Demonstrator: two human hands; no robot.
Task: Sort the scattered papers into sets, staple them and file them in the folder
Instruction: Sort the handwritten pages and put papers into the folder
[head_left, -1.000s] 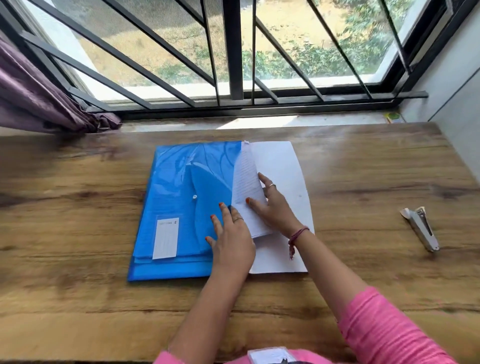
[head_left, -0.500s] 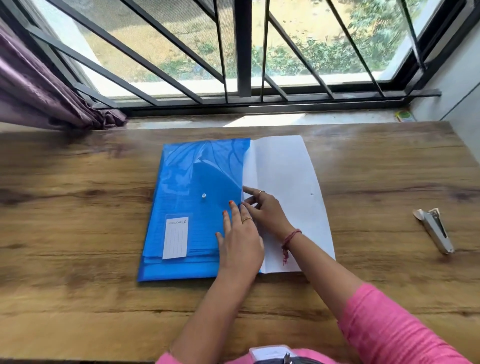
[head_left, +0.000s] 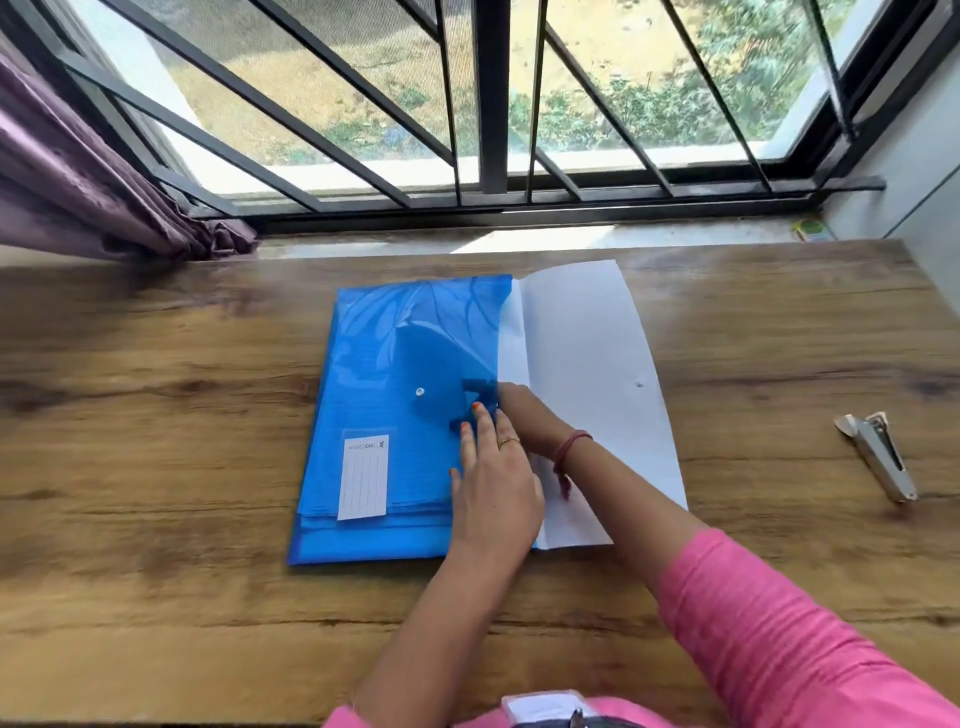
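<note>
Blue folder (head_left: 395, 415) flat mid-desk (head_left: 156, 415), papers (head_left: 587, 395) protruding from right edge. Left hand (head_left: 493, 488) spread, pressing folder; right hand (head_left: 524, 415) partly hidden (grip indeterminate). Stapler (head_left: 878, 457) far right.

Folder (head_left: 395, 415) showing blue w/ white lined label (head_left: 363, 478); papers (head_left: 587, 395) white; worktop (head_left: 156, 415) brown woodgrain; sleeve (head_left: 769, 623) pink; curtain (head_left: 78, 182) purple.

We see the folder (head_left: 400, 415) flat on the desk (head_left: 156, 415), papers (head_left: 587, 389) sticking out of its right side. Both hands meet at that edge, left hand (head_left: 493, 483) on the folder, right hand (head_left: 524, 415) behind it. The stapler (head_left: 878, 457) lies well right; the window (head_left: 483, 104) is behind.
</note>
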